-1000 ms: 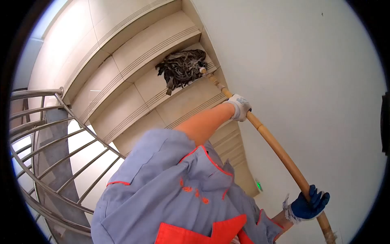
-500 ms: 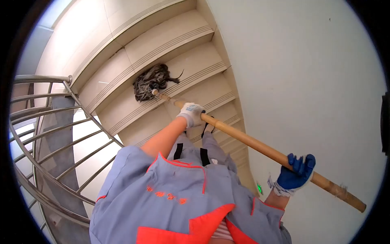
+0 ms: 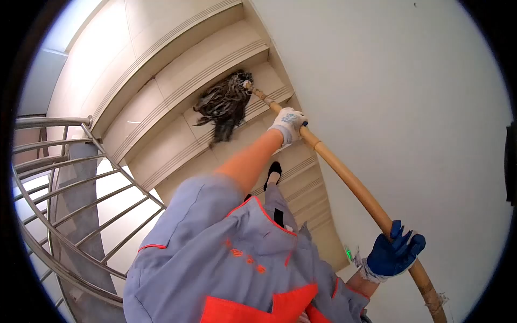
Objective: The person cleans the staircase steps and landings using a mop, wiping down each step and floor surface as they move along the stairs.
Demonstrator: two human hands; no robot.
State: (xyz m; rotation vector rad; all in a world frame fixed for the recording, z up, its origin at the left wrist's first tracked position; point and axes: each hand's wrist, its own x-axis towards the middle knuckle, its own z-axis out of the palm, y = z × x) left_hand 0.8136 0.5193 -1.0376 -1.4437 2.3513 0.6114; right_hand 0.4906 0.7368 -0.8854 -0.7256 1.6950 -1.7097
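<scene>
My left hand (image 3: 290,124), in a white glove, is wrapped round the lower part of a long bamboo mop handle (image 3: 350,180). Farther up the handle, near its free end, my right hand (image 3: 396,252) grips it in a glove with blue palm and fingers. Dark grey mop strands (image 3: 223,102) spread over a beige tiled stair step (image 3: 191,123), slightly blurred, and some hang past the step's grooved front edge. The mop head joins the handle near the right end of that step, beyond my left hand.
A metal railing (image 3: 113,167) runs down the left side. The pale wall (image 3: 398,107) rises on the right, beside the handle. More steps lie above and below the mop. My foot in a black shoe (image 3: 274,169) stands on a lower step. A small green light (image 3: 348,253) shows low down.
The mop head has moved right along the step, its strands trailing left and downward. My left hand has gone up and right, and the handle now slants more steeply. My right hand is slightly lower.
</scene>
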